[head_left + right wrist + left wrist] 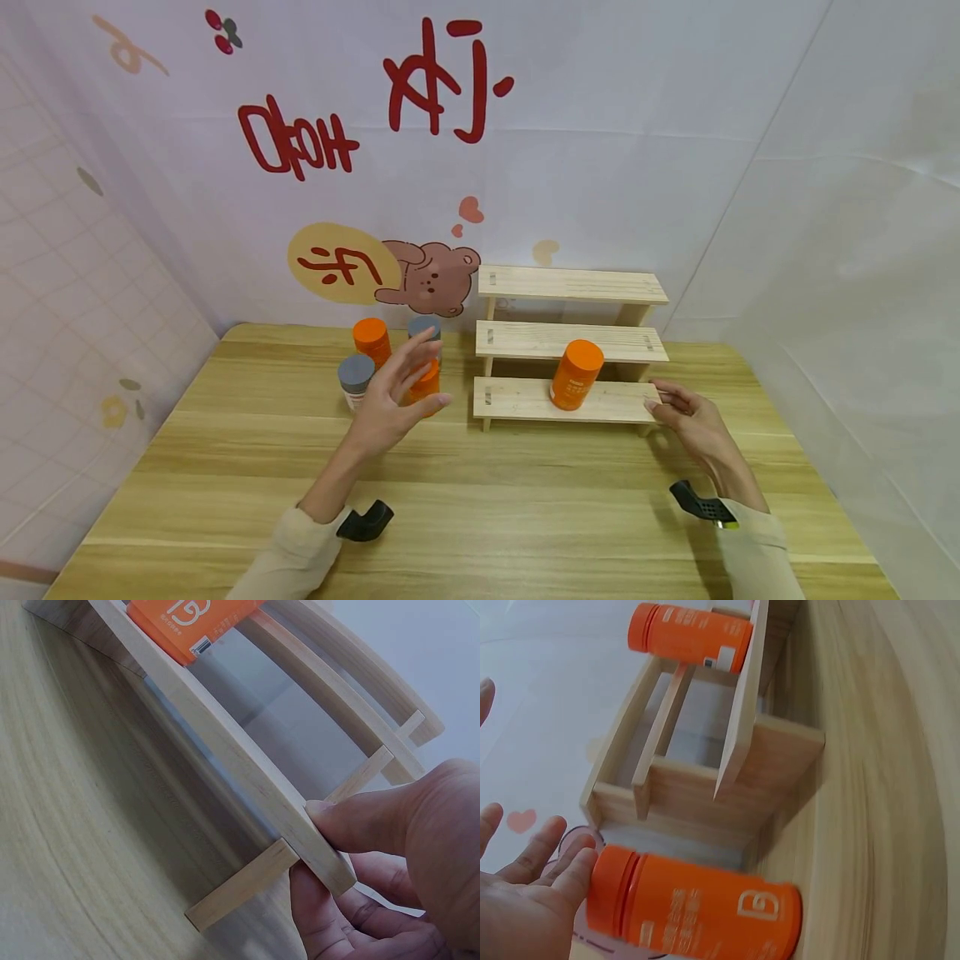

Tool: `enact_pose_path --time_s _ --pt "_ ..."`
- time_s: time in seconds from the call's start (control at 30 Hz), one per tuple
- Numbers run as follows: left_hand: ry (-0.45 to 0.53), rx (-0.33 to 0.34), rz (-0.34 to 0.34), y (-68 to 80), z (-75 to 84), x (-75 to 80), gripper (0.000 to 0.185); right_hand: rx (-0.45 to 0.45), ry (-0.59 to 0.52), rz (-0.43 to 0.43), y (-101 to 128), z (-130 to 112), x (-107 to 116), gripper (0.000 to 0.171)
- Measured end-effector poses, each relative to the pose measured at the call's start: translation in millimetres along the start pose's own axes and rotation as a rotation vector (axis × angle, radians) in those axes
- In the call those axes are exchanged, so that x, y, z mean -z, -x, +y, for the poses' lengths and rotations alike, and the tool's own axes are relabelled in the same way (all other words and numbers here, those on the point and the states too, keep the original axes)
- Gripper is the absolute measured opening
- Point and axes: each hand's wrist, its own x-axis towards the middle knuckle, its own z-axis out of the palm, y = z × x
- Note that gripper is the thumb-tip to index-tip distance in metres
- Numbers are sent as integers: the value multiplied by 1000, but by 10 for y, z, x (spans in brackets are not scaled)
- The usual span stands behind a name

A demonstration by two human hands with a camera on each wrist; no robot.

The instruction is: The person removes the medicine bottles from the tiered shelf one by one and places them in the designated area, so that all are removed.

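Observation:
My left hand hovers open with spread fingers beside a cluster of small bottles. In the left wrist view its fingertips lie by the lid of an orange bottle, touching or nearly so. That bottle is half hidden behind the palm in the head view. My right hand pinches the right end of the lowest board of a three-tier wooden shelf; thumb above and fingers below the board. Another orange bottle stands on that lowest tier.
An orange bottle and two grey-lidded bottles stand left of the shelf. All rest on a wooden table against a decorated wall. The upper two shelf tiers hold nothing.

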Motion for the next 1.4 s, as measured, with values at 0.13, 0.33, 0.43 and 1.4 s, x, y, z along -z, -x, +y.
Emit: enact_pose_path --time_s 0.13,0.33,0.43,1.4 --pt "13 13 -13 -26 -2 -91 82 0 -2 0 -7 8 0 71" --pt "21 10 -36 -77 -38 -194 80 6 12 -1 -6 19 2 71" --pt "23 14 -56 -94 -67 -260 80 11 2 2 -7 18 1 70" --pt "171 170 -161 -337 -337 -942 83 9 18 23 -12 25 11 69"
